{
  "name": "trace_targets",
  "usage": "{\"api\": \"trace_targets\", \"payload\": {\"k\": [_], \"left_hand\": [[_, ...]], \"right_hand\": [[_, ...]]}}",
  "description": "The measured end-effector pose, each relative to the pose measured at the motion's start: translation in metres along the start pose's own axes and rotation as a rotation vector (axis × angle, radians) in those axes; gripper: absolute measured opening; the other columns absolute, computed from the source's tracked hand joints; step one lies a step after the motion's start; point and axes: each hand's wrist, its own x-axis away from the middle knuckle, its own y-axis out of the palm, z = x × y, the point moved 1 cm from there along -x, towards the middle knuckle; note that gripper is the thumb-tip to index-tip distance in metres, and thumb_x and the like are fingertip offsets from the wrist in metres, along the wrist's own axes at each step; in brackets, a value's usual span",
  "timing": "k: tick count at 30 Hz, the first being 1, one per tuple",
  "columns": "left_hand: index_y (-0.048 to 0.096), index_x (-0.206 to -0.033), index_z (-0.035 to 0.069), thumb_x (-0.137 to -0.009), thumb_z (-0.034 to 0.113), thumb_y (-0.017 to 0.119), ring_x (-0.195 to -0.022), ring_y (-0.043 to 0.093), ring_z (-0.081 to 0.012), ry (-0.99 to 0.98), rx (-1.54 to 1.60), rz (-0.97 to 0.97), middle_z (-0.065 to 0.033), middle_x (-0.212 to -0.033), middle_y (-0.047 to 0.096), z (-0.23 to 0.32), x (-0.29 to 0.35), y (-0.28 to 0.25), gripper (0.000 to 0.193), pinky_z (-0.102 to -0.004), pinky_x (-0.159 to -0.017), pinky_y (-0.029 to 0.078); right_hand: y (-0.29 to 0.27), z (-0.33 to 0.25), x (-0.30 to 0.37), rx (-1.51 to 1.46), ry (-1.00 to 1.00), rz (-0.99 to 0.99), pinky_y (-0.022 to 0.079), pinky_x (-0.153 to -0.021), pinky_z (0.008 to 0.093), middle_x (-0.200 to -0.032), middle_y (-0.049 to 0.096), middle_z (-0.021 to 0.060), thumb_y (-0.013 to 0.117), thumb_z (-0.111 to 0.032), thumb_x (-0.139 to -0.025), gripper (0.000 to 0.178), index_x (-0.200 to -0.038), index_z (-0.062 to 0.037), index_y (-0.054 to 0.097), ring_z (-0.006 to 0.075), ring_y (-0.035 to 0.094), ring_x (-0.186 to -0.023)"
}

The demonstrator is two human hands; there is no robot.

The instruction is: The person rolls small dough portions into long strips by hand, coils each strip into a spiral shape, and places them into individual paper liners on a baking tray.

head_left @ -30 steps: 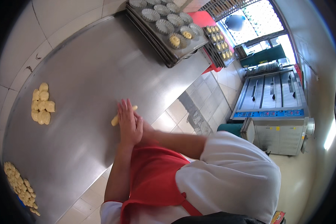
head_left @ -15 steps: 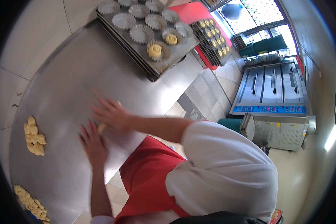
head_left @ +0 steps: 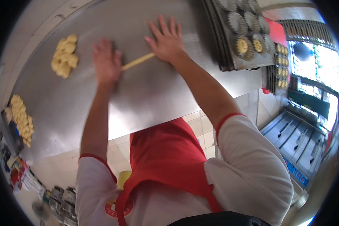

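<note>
Both hands have spread apart along the dough rope [head_left: 137, 61] since the earlier frame, which is now rolled out thin. I see my left hand [head_left: 107, 62] flat on its left end, right hand [head_left: 167, 39] flat on its right end; each grip released, palms pressing, nothing clenched. Rope lies on the steel worktop [head_left: 158, 94] between the grips, long axis running left-low to right-high. Dough pieces [head_left: 65, 55] sit left of the left grip; tart mould tray [head_left: 245, 34] right of the right grip.
</note>
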Motion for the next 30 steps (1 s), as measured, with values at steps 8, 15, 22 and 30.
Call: {"api": "trace_targets", "payload": {"k": [8, 15, 22, 30], "left_hand": [[0.05, -0.157, 0.005, -0.101, 0.024, 0.067, -0.151, 0.042, -0.0423, 0.108, 0.261, -0.404, -0.0143, -0.169, 0.041, 0.047, 0.21, -0.093, 0.062, -0.0547, -0.12, 0.042], [0.072, -0.126, 0.002, -0.097, 0.012, 0.076, -0.088, 0.07, -0.0195, -0.337, 1.041, -0.458, -0.0084, -0.112, 0.078, -0.001, 0.19, -0.084, 0.031, -0.0367, -0.078, 0.059], [0.067, -0.112, 0.003, -0.09, 0.001, 0.085, -0.086, 0.075, -0.0144, -0.125, 1.629, -0.524, -0.0107, -0.095, 0.079, 0.087, 0.194, -0.103, 0.028, -0.029, -0.075, 0.059], [0.068, -0.104, 0.004, -0.093, -0.007, 0.078, -0.091, 0.075, -0.014, -0.129, 2.21, -0.693, -0.0094, -0.097, 0.079, 0.126, 0.182, -0.131, 0.019, -0.0293, -0.086, 0.061]], "right_hand": [[-0.039, -0.028, 0.225, 0.025, -0.016, -0.231, 0.035, -0.123, 0.059, -0.168, 0.044, 0.0085, 0.065, -0.029, -0.101, 0.058, -0.158, -0.0224, 0.054, 0.0419, 0.039, -0.154], [-0.096, -0.023, 0.233, -0.364, 0.14, -0.439, 0.059, -0.085, 0.0448, -0.105, 0.076, 0.0104, 0.073, -0.014, -0.098, 0.012, -0.108, -0.0072, 0.076, 0.0325, 0.075, -0.092], [-0.284, -0.166, 0.195, -0.548, -0.353, 0.113, 0.059, -0.084, 0.0358, -0.102, 0.077, 0.0114, 0.08, 0.001, -0.091, 0.013, -0.103, 0.0003, 0.077, 0.0227, 0.075, -0.094], [-0.274, -0.127, 0.252, -0.819, 0.144, -0.208, 0.06, -0.085, 0.0295, -0.101, 0.08, 0.0066, 0.081, -0.007, -0.097, 0.018, -0.113, 0.0006, 0.079, 0.0111, 0.074, -0.091]]}}
